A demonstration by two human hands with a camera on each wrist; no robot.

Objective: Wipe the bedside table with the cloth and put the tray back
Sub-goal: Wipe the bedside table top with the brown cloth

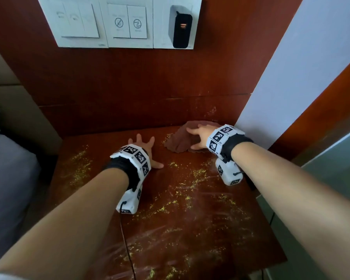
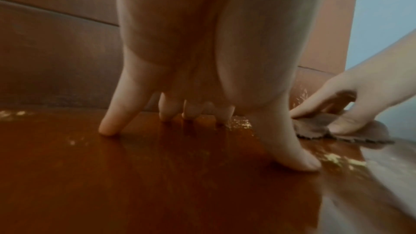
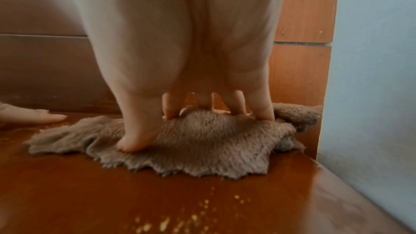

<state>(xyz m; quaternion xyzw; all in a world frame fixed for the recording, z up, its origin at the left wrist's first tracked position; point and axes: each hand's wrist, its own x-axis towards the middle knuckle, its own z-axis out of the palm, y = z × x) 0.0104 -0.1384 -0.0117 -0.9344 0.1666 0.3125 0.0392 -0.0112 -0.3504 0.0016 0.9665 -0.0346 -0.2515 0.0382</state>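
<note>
Head view shows the bedside table (image 1: 170,229), its red-brown top strewn with yellow crumbs (image 1: 162,209), and both forearms reaching over it. At the far right corner of the top, close to the white wall (image 1: 291,77), lies the brown cloth (image 1: 180,140), spread in a rumpled, ragged-edged patch whose long axis runs roughly left to right along the back panel (image 1: 129,87). The right hand (image 1: 198,136) rests on it with spread, fairly straight fingers pressing down; the right wrist view shows the thumb (image 3: 133,141) planted on the near left part of the cloth and the other fingertips further back, none curled round the fabric. The left hand (image 1: 143,148) is just left of the cloth, apart from it, fingers splayed wide and fingertips (image 2: 108,129) propped on bare wood, holding nothing. A row of white switch plates (image 1: 101,23) and a black charger (image 1: 182,30) sit on the panel above.
</note>
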